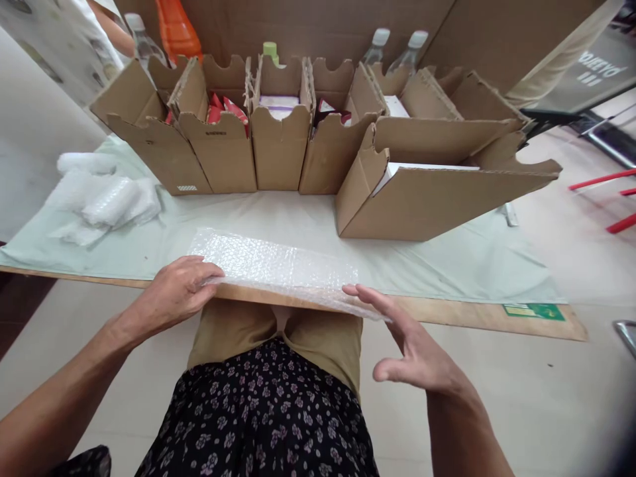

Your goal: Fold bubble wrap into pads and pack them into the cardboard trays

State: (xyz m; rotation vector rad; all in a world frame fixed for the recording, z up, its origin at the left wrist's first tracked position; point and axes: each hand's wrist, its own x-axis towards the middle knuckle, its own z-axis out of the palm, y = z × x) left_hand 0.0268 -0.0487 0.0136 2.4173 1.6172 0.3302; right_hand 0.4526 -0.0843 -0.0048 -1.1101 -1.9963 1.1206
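Bubble wrap sheet (278,262) | left fingers (211,269) — pinching left end | right fingers (373,297) — spread, at right end

Well left of the left hand (181,285) stands a smooth whitish wall (40,132). A glossy, pale tiled floor (497,391) spreads below both hands, catching light far to the right hand's (417,351) right, near slim red bars (603,179). Ahead of the hands stretches a wooden counter (457,271) draped in pale green cloth; beyond rises a broad brown cardboard panel (308,30).
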